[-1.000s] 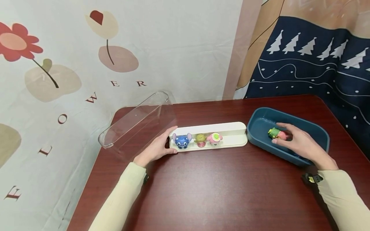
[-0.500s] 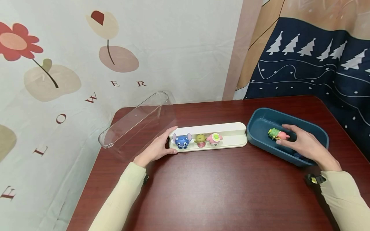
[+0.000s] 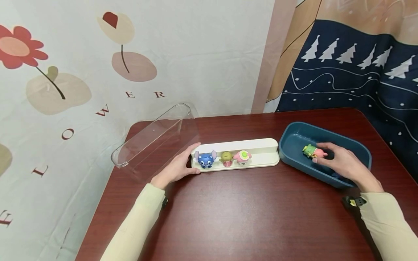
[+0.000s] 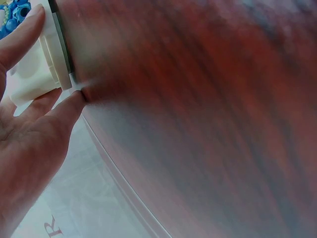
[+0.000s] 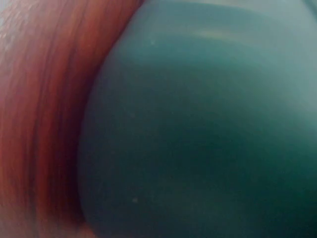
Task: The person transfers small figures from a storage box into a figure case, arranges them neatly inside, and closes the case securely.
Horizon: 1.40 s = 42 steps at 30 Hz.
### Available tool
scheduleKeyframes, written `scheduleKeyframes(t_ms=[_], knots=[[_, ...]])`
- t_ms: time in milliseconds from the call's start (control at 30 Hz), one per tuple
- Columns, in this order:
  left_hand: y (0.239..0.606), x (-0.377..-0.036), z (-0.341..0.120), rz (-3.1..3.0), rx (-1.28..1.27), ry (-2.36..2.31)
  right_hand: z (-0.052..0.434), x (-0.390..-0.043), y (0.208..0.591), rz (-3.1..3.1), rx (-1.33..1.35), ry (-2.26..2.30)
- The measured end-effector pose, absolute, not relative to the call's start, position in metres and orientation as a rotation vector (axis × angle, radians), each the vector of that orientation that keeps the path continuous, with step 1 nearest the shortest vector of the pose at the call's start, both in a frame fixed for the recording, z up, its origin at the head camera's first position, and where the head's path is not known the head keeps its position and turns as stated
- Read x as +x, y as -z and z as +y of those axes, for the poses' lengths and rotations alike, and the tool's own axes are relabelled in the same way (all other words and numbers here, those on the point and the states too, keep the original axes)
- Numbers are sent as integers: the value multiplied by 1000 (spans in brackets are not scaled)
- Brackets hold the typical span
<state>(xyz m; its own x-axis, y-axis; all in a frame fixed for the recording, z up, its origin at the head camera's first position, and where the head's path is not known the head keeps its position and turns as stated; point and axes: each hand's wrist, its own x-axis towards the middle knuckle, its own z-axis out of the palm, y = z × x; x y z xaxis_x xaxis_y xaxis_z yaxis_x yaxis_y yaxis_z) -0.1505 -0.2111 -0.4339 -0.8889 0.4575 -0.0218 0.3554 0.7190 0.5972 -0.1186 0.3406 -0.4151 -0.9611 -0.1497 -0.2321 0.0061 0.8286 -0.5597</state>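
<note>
In the head view my left hand [image 3: 176, 165] grips the left end of a white tray [image 3: 262, 160], thumb in front and fingers behind. A blue big-eared figurine [image 3: 205, 160], an olive-green figurine [image 3: 226, 158] and a pink figurine [image 3: 242, 156] with a green-and-white top stand in a row in it. My right hand [image 3: 343, 161] reaches into a dark blue bin [image 3: 295, 134]. Its thumb and index finger lie either side of a green-and-pink figurine [image 3: 311, 151]; whether they pinch it cannot be told. The right wrist view shows just the bin's outer wall [image 5: 198, 124] and some tabletop.
A clear plastic cover [image 3: 153, 141] leans at the back left of the brown table [image 3: 248, 217]. Something dark blue [image 3: 337, 175] shows inside the bin below the right hand. Printed cloths [image 3: 202, 58] hang behind the table.
My right hand has shifted slightly right from a second ago, uncovering more of the green-and-pink figurine's pink end. That figurine keeps its place. The left hand and white tray stay still.
</note>
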Motion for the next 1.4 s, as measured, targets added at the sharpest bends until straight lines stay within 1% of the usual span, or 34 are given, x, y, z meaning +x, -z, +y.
scheduleKeyframes(t_ms=[567,733,933,1200,1400], knots=[[435,-150,-211,2755,678,-908,338,-118,416,2794,-88,817],[435,-151,-211,2755,682,-906,338,-115,409,2802,-62,848],[433,-151,-211,2752,671,-909,333,-109,398,2873,-105,894],[432,-151,-211,2745,667,-916,322,-104,387,2941,-109,944],[432,-150,-211,2735,655,-915,307,-100,376,3006,-162,958]])
